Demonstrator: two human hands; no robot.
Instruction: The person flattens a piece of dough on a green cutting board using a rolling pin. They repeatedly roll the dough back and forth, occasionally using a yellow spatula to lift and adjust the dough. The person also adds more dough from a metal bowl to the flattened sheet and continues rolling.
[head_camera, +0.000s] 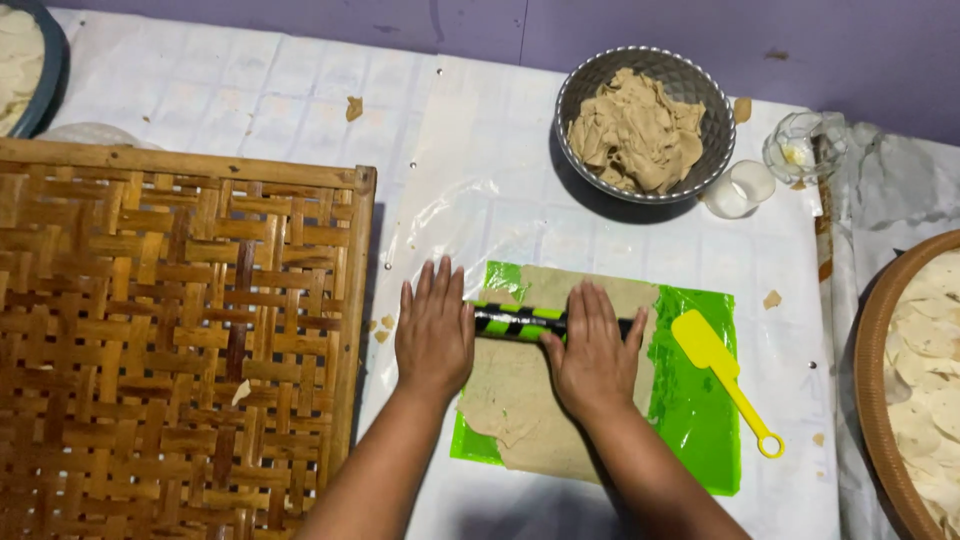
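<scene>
A thin sheet of beige dough (520, 400) lies under clear plastic on a bright green mat (700, 410). Across it lies a rolling pin (515, 322) with black and green stripes. My left hand (433, 335) presses flat on the pin's left end, fingers straight and together. My right hand (592, 355) presses flat on its right part, fingers stretched forward. Both palms lie on top of the pin, not curled round it. A yellow spatula (722, 372) rests on the mat just right of my right hand.
A woven bamboo tray (170, 330) fills the left. A metal bowl (715, 135) of dough scraps stands at the back, with a small white cup (740, 188) and a glass dish (805, 148) beside it. A round tray (870, 370) with thin dough discs sits at the right edge.
</scene>
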